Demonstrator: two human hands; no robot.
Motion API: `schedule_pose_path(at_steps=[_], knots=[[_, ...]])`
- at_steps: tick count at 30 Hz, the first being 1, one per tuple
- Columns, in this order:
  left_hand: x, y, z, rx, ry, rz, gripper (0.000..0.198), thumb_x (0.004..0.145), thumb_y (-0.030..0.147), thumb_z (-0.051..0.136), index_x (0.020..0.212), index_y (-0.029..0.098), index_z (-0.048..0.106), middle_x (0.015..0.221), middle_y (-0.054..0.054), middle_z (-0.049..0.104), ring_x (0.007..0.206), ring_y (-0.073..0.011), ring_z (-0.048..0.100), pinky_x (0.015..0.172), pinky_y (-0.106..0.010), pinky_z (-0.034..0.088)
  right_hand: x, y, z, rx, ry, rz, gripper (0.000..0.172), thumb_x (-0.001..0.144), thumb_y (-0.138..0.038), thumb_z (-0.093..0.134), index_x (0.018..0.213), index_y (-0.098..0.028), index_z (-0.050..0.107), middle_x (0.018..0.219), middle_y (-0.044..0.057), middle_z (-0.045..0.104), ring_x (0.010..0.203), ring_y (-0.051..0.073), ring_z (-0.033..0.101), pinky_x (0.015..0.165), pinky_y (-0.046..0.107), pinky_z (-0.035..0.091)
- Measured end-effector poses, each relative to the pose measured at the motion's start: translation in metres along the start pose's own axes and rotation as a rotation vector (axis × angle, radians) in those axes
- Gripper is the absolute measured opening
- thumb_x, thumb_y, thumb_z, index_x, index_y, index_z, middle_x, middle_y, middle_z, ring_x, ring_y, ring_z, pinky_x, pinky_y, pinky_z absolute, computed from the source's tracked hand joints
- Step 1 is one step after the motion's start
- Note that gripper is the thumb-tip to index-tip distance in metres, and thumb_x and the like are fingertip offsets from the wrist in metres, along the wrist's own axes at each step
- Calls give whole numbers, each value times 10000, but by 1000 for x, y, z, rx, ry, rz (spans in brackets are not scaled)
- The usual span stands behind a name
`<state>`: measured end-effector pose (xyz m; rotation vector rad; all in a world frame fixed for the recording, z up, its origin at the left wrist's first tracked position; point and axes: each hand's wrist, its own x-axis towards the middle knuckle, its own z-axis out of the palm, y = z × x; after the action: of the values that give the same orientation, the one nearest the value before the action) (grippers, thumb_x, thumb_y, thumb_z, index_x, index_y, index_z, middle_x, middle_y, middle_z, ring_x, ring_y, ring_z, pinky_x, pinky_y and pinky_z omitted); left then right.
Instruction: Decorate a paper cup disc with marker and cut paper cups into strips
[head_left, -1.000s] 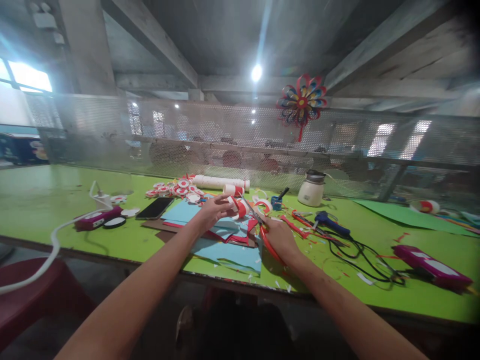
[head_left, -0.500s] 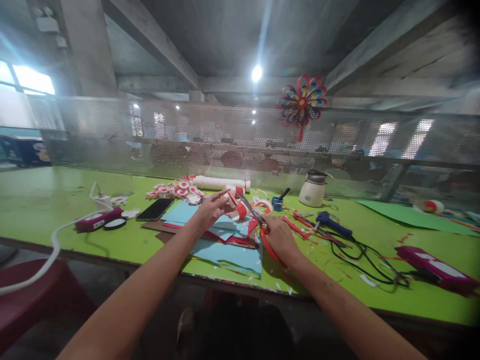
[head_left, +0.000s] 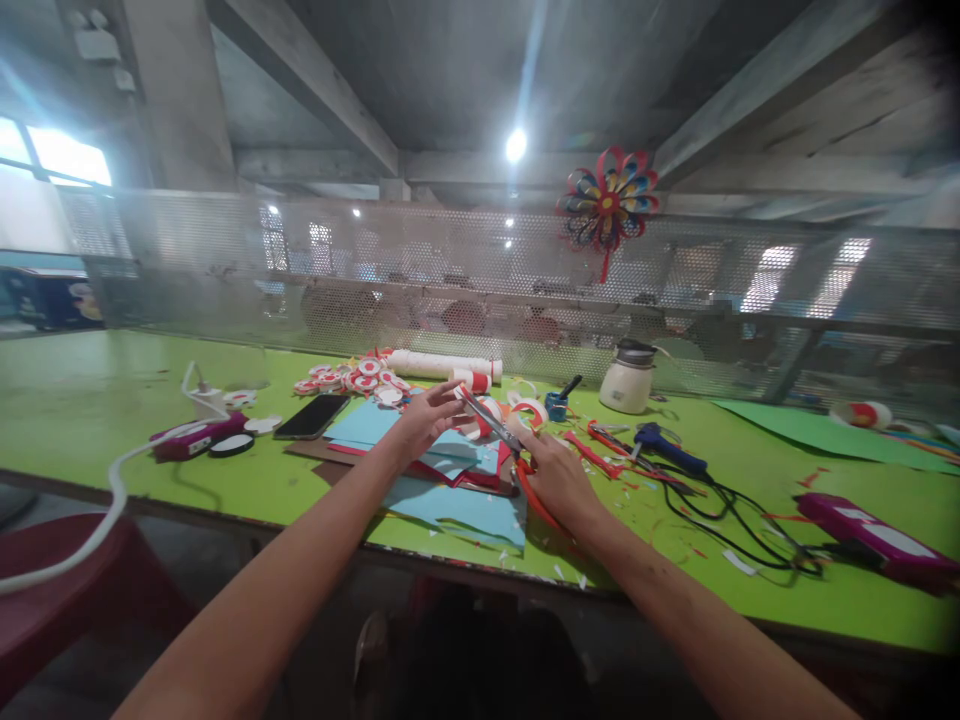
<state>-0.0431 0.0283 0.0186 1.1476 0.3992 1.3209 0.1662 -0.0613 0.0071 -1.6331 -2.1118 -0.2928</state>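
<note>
My right hand (head_left: pixel 561 474) is closed around the orange handles of a pair of scissors (head_left: pixel 534 492). The blades point up and to the left, their tips by the fingers of my left hand (head_left: pixel 429 422). Those fingers pinch a small white and red paper piece (head_left: pixel 460 391), largely hidden by fingers and blades. Below both hands lie light blue paper sheets (head_left: pixel 457 510), with red sheets and brown cardboard among them. Just behind the blades is a red and white paper ring (head_left: pixel 529 412), and a red and white roll (head_left: pixel 472 380) stands farther back.
Left of the papers lie a phone (head_left: pixel 311 417) and a pile of red-white discs (head_left: pixel 366 372). A blue glue gun (head_left: pixel 670 448), its black cable (head_left: pixel 731 500) and a purple power strip (head_left: pixel 874 535) occupy the right. A cream jar (head_left: pixel 627 385) stands near the mesh screen (head_left: pixel 450 250).
The scissor blades have swung lower and farther left, nearer my left fingertips. The paper piece has turned and shows less of its surface. My left fingers have shifted slightly.
</note>
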Motion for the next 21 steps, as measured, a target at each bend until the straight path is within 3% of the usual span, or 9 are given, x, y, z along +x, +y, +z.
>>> schedule_pose_path(at_steps=[9,21], knots=[[-1,2,0,-33,-61,16,464,658,104,801,1103,151,680,929,-67,731,899,-212,682,920,-463,514,-1,-3,-2,44,21,-3,485,865,-256,538,1340,-160,565,1006,125,675,900,251,618,747,290,418],[-1,3,1,-54,-39,30,312,677,113,792,980,124,719,880,-65,726,852,-198,675,927,-470,502,-3,-3,-3,15,30,-5,409,881,-264,523,1273,-195,619,967,107,693,864,241,621,732,293,413]])
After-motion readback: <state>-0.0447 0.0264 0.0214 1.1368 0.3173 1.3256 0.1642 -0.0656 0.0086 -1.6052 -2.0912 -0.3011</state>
